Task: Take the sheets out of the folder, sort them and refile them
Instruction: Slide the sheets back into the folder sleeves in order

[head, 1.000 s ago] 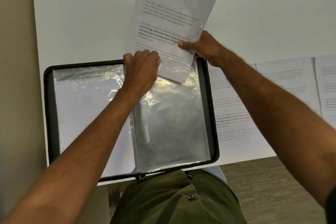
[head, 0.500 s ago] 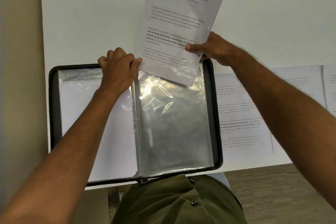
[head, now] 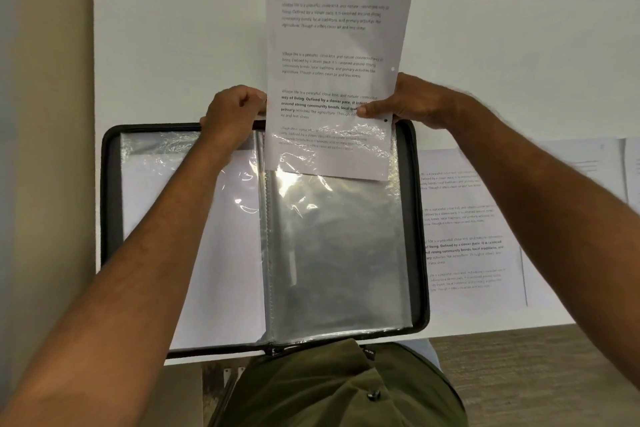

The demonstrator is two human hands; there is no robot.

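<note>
Two hands at work: left hand (head: pixel 231 118) curled over the top edge of the folder (head: pixel 420 218) beside the sleeve mouth, fingers gripping the plastic there; right hand (head: pixel 408 102) pinching the sheet (head: pixel 337 45) at its right edge, thumb on the printed face.
Sheet position: upright, marked with a handwritten 5 in the top corner, bottom part already inside the clear sleeve (head: pixel 336 246) on the folder's right page, most of it above the folder.
Folder position: open flat on the white table (head: pixel 173 28), near edge at the lap.
Other sheets: several printed pages (head: pixel 464 229) lying just right of the folder on the table.
Step in hand, as judged: refiling, sliding this page down into its pocket.
Doing it well: keeping the sleeve mouth held open with the left fingers, bottom corners square to the pocket walls, steady downward feed without buckling the paper, regrip higher up as the page descends.
Risk: corner catching on crinkled plastic and folding over.
</note>
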